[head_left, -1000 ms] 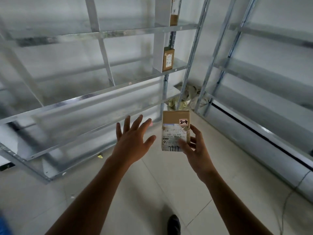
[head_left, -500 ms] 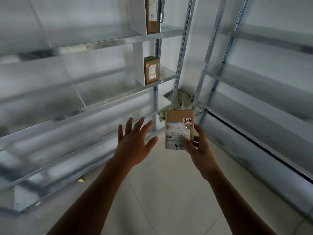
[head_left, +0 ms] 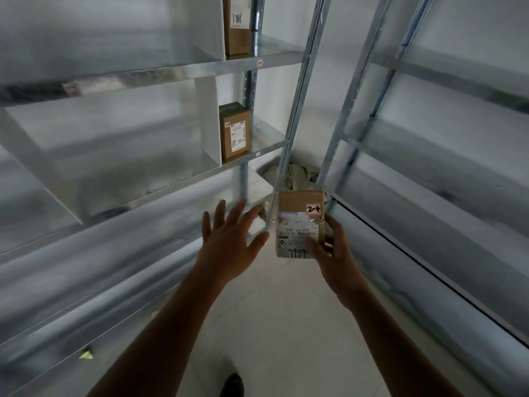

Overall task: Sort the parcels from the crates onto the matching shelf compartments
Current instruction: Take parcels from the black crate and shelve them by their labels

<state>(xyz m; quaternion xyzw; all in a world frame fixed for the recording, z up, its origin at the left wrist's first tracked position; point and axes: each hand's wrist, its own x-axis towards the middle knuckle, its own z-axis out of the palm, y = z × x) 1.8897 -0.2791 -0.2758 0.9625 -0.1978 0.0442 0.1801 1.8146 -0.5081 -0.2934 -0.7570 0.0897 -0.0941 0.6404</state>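
My right hand (head_left: 333,253) grips a small brown cardboard parcel (head_left: 294,213) by its lower right corner. The parcel carries a white shipping label, a red-edged sticker reading "2-4" and the handwritten number 7917. My left hand (head_left: 229,239) floats just left of the parcel with fingers spread, touching nothing. Two other brown parcels stand upright in the end compartments of the metal shelf unit (head_left: 177,71): one (head_left: 234,131) on the middle level, one (head_left: 237,24) on the level above. No crate is in view.
A second metal shelf unit (head_left: 446,156) runs along the right, its boards bare. A crumpled pale bundle (head_left: 294,174) lies in the far corner between the two units. Tiled floor (head_left: 286,325) forms a narrow aisle. A dark shoe tip (head_left: 232,385) shows below.
The view has advanced toward the corner and tilted up, so the shelved parcels look larger and closer. Both hands keep the same pose, the parcel still in the right one.
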